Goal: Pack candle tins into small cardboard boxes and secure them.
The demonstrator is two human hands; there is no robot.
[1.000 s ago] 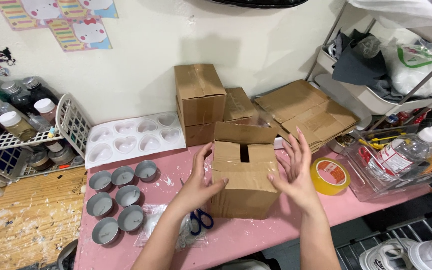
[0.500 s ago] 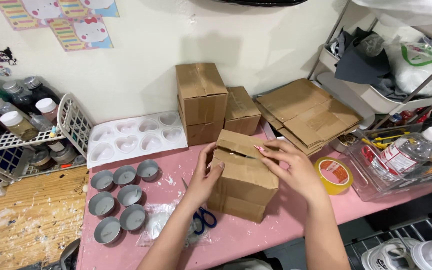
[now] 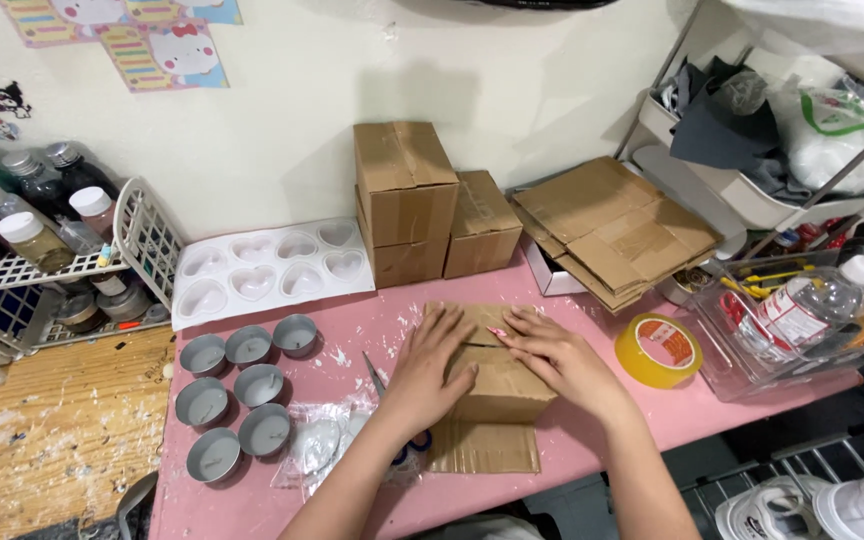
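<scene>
Two hands lie flat on one small cardboard box (image 3: 497, 385) near the front edge of the pink bench (image 3: 592, 440). The left hand (image 3: 430, 365) presses its palm and spread fingers on the box's left top flap; the right hand (image 3: 562, 358) does the same on the right flap. Neither grip is closed round anything: both are wide, fingers stretched, simply bearing down. The flaps look folded shut with their seam running between the two hands, and no tape shows across it, so by my reckoning the box is closed but not yet sealed. One loose flap sticks out at the box's near side.

Just right of the right hand sits a yellow roll of tape (image 3: 658, 349), untouched. Under the left wrist a pair of scissors (image 3: 392, 415) lies partly hidden, beside a clear plastic bag (image 3: 320, 445). Further left stand six grey tins (image 3: 237, 392). Beyond the hands are a white heart-shaped mould tray (image 3: 267, 268), closed cardboard boxes (image 3: 407, 200) against the wall, and a stack of flattened cardboard (image 3: 617, 230) to their right.
</scene>
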